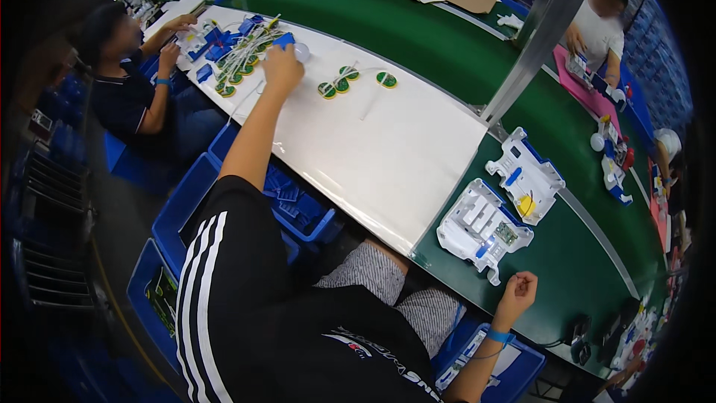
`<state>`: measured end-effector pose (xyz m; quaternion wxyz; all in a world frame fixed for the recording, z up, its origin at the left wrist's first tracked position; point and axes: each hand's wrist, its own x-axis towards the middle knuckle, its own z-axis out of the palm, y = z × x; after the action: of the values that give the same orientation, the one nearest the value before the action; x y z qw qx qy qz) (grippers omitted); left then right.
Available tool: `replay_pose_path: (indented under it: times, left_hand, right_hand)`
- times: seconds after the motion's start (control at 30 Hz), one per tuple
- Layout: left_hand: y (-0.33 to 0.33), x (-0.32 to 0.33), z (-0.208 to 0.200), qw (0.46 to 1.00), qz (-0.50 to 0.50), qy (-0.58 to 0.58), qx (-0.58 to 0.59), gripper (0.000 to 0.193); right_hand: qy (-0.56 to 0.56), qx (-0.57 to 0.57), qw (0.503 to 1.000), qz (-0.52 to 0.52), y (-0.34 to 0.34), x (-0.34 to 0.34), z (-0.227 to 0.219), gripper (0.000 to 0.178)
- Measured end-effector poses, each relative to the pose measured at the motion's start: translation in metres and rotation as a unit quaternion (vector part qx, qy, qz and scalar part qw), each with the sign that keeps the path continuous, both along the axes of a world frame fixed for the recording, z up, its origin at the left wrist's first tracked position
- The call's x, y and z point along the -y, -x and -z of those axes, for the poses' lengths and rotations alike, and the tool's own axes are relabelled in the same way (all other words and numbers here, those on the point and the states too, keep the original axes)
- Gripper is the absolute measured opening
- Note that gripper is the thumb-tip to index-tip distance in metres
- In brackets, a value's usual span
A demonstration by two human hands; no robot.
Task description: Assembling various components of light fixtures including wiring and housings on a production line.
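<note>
My left hand [283,72] reaches over the white work surface [358,157], its fingers closed round a blue plastic piece [283,40]. Beside those fingers is a white round part [301,53]. Just left lies a heap of white cables [250,48] with round green circuit boards [235,79]. Several more round boards [341,85] lie to the right. My right hand [520,289] hangs at the green table's near edge, fingers curled with nothing visible in them. Close to it are two white plastic housing halves [477,225] [531,175], one holding a small circuit board [507,234].
Blue bins [317,231] with blue parts stand below the near edge. Another blue bin [522,369] is under my right forearm. A metal post [522,60] rises behind the surface. One co-worker [134,75] sits at left; another [597,30] works across the green belt.
</note>
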<state>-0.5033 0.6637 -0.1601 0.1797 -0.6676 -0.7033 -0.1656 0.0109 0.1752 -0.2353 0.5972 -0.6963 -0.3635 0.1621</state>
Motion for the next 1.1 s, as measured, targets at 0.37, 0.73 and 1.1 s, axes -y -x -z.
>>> replay_pose_path:
  times: [0.37, 0.73, 1.1]
  left_hand:
    - [0.049, 0.033, -0.025, 0.967, 0.051, 0.091, 0.234, 0.076]
    - [-0.162, 0.234, -0.177, 0.704, 0.663, 0.038, 0.25, 0.051]
    - [-0.3, 0.233, -0.136, 0.487, 0.73, 0.141, 0.459, 0.066]
  right_hand:
    - [-0.03, 0.037, 0.999, 0.015, -0.006, -0.002, 0.004, 0.004]
    - [-0.038, 0.092, 0.956, -0.277, 0.131, -0.076, -0.178, 0.035]
    - [-0.029, -0.051, 0.966, -0.252, 0.054, -0.092, -0.131, 0.016]
